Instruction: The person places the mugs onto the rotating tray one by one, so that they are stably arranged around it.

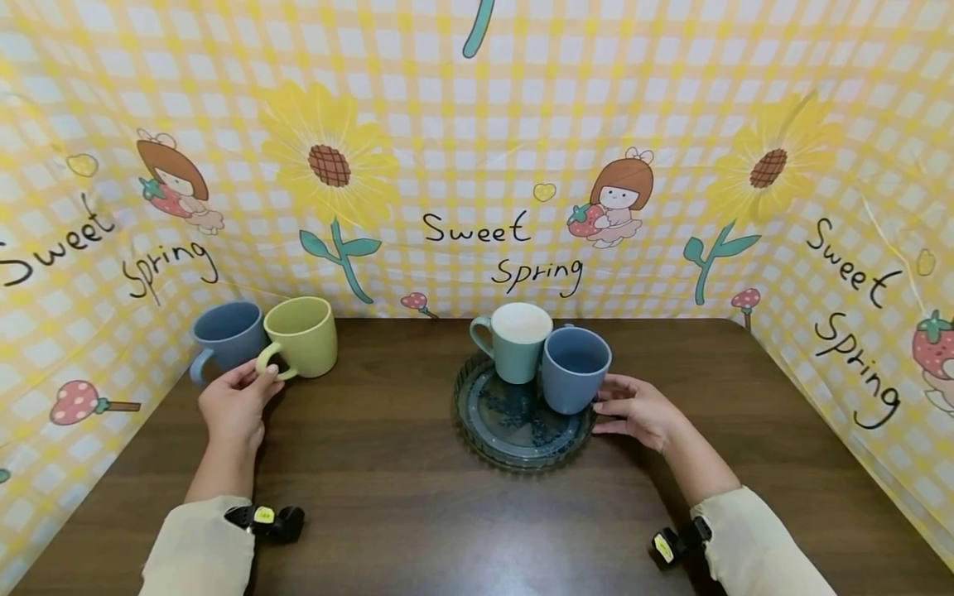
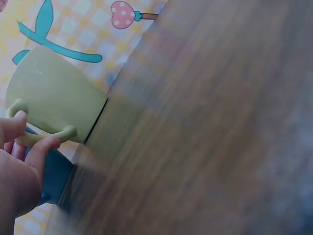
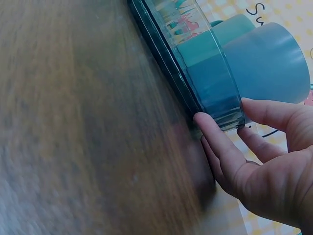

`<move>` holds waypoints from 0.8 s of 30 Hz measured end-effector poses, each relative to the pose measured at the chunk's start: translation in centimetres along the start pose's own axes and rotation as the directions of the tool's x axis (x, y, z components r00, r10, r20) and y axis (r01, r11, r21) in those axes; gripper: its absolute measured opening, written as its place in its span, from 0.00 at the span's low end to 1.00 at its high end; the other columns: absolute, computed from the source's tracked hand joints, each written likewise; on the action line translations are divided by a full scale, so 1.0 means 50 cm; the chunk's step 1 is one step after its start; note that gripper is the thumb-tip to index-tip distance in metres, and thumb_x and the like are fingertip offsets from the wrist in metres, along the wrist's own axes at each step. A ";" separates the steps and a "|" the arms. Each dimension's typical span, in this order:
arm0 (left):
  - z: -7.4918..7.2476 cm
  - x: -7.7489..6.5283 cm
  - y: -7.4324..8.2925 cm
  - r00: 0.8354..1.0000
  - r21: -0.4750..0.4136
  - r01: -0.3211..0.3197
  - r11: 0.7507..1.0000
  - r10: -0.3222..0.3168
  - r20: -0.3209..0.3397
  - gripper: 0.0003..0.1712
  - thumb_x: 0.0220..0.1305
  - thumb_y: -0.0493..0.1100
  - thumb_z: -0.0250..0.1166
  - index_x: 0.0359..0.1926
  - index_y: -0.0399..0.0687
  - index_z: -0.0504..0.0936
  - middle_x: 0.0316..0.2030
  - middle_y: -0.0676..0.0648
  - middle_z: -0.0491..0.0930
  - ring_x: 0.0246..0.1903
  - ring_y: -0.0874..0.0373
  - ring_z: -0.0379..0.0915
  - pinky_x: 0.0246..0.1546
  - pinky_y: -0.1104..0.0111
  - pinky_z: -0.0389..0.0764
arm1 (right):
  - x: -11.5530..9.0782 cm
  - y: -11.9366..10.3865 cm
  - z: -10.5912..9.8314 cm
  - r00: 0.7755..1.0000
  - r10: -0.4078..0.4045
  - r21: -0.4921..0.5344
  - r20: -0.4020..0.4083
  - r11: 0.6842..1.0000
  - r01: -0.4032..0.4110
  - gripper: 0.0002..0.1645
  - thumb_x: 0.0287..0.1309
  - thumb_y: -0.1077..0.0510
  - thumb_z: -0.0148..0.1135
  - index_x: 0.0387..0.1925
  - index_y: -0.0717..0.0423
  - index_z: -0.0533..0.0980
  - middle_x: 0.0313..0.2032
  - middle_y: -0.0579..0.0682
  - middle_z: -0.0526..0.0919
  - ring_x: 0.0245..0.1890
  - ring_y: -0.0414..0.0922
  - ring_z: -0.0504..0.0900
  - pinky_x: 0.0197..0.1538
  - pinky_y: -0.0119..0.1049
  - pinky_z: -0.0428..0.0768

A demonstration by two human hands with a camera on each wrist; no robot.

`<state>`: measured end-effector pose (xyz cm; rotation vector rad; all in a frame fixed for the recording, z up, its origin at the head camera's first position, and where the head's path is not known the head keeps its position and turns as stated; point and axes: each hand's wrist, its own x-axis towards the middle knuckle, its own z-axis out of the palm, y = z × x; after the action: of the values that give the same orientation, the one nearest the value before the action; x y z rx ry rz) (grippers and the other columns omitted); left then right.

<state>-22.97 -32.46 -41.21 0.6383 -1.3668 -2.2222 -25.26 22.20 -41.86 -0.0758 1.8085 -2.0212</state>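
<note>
At the back left, my left hand [image 1: 234, 410] pinches the handle of a yellow-green mug [image 1: 311, 339] between thumb and fingers. The mug is upright with its base at the tabletop; whether it is slightly raised I cannot tell. Just left of it stands a blue mug [image 1: 229, 333], partly behind my hand. My right hand [image 1: 644, 414] touches the right side of a round glass tray [image 1: 514, 459] with spread, fairly straight fingertips, at the rim and near the base. On the tray stand a pale green mug [image 1: 514, 348], white inside, and a grey-blue mug [image 1: 572, 377].
The brown wooden table [image 1: 387, 497] carries everything. A yellow checked cloth [image 1: 447, 149] with flower prints encloses the table at the back and both sides. A black wrist camera is strapped at each cream sleeve [image 1: 201, 546].
</note>
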 end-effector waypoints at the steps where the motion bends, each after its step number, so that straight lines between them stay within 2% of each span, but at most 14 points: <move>1: 0.000 0.000 0.000 1.000 0.001 0.000 1.000 0.000 -0.001 0.12 0.53 0.24 0.69 0.34 0.44 0.86 0.31 0.47 0.74 0.24 0.59 0.82 0.28 0.72 0.85 | -0.001 0.000 0.000 1.000 -0.003 0.000 0.000 1.000 0.003 0.41 0.61 0.76 0.55 0.71 0.71 0.48 0.60 0.67 0.65 0.50 0.49 0.75 0.50 0.53 0.83; 9: -0.003 0.001 -0.005 1.000 0.025 -0.003 1.000 0.003 0.000 0.12 0.53 0.25 0.70 0.35 0.45 0.86 0.33 0.46 0.73 0.25 0.59 0.83 0.30 0.72 0.86 | -0.003 0.000 0.005 1.000 -0.015 0.002 0.005 1.000 0.015 0.40 0.60 0.76 0.56 0.70 0.72 0.49 0.53 0.60 0.70 0.48 0.49 0.75 0.49 0.53 0.83; 18: 0.003 -0.010 -0.005 1.000 0.021 -0.015 1.000 0.015 0.006 0.12 0.51 0.25 0.72 0.34 0.44 0.85 0.32 0.46 0.73 0.24 0.58 0.82 0.29 0.71 0.86 | -0.003 0.003 0.003 1.000 -0.009 -0.001 0.002 1.000 0.009 0.40 0.60 0.75 0.56 0.70 0.72 0.50 0.56 0.63 0.68 0.49 0.49 0.75 0.50 0.54 0.83; 24: 0.015 -0.023 -0.003 0.999 0.007 -0.039 0.999 0.039 0.035 0.12 0.50 0.25 0.72 0.34 0.43 0.86 0.32 0.46 0.73 0.24 0.58 0.82 0.29 0.70 0.86 | -0.004 0.002 0.003 1.000 -0.012 -0.005 -0.004 1.000 0.012 0.40 0.61 0.76 0.55 0.70 0.72 0.50 0.56 0.63 0.68 0.49 0.49 0.75 0.49 0.54 0.83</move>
<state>-22.56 -31.19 -40.89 0.5736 -1.3942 -2.2080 -25.02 22.12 -41.87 -0.0845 1.8201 -2.0261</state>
